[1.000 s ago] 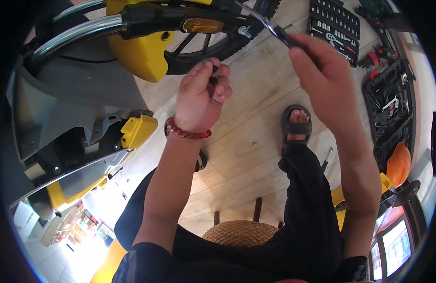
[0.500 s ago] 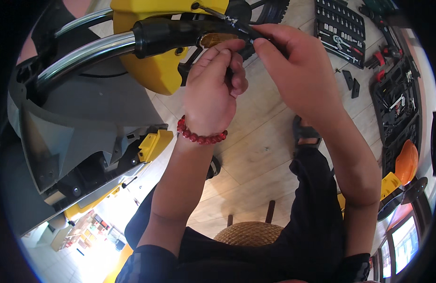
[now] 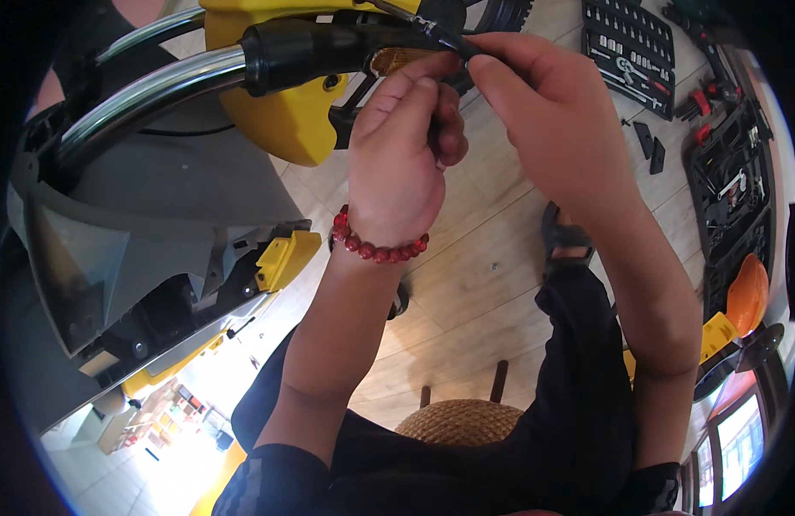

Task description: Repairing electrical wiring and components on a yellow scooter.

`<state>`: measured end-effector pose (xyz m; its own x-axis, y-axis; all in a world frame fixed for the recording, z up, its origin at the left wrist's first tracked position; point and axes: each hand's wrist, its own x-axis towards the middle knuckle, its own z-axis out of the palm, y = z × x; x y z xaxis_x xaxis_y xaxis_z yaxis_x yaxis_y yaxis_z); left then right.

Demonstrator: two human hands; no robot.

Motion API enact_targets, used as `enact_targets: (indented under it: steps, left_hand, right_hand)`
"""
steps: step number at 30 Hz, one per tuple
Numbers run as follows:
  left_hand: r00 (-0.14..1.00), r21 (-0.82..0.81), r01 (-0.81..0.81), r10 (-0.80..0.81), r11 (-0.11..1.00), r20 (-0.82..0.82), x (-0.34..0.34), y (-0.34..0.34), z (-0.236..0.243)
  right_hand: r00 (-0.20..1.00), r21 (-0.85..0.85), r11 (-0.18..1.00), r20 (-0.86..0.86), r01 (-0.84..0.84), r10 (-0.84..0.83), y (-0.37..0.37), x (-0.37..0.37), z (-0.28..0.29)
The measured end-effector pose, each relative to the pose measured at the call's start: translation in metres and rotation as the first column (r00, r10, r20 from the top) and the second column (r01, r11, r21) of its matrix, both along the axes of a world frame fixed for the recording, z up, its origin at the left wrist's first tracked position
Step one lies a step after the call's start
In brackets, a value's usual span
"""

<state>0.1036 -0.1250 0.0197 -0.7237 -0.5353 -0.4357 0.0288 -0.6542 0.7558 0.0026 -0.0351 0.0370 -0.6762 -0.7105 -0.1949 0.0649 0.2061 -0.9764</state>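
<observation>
Gripping the tool (image 3: 436,33) in the right hand (image 3: 552,112): fingers closed round its black handle, metal shaft pointing far-left across the yellow fender (image 3: 285,125). Tool sits at the far side, middle of view, near the fork's black sleeve (image 3: 303,56). Can't tell if the tip touches anything; it runs up to the far edge.

Left hand (image 3: 397,155) is just left of it, fingers curled, thumb against the index finger. Can't tell whether anything is pinched inside. Its fingertips are right by the tool handle, contact unclear, partly covering the orange reflector (image 3: 397,60). Red bead bracelet (image 3: 380,252) on that wrist.

Chrome tube (image 3: 156,95) enters the sleeve from the left. Tyre (image 3: 505,15) at the far edge, beyond the hands. Grey panel (image 3: 113,249) on the left, nearer than the tube.

Far right, on the floor (image 3: 466,318): socket set (image 3: 628,56), two black pieces (image 3: 644,138) just nearer, open tool case (image 3: 733,181) further right. Orange shell (image 3: 746,292) nearer than the case. Woven stool (image 3: 457,421) at the near side.
</observation>
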Motion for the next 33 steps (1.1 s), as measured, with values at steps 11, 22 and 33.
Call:
enact_targets:
  steps: [11, 22, 33]
  left_hand:
    - [0.999, -0.187, -0.041, 0.047, 0.982, 0.027, 0.002, 0.009, 0.007]
    - [0.990, 0.190, -0.098, 0.115, 0.977, -0.081, -0.031, 0.007, 0.025]
    - [0.956, 0.389, -0.006, 0.119, 0.921, -0.267, -0.019, 0.001, 0.008]
  right_hand:
    - [0.808, -0.074, 0.997, 0.587, -0.013, 0.054, 0.000, -0.010, 0.006]
    - [0.329, 0.081, 0.993, -0.939, -0.082, 0.104, -0.001, -0.010, 0.025]
    - [0.999, -0.010, 1.000, -0.045, -0.015, 0.014, 0.031, 0.003, 0.018]
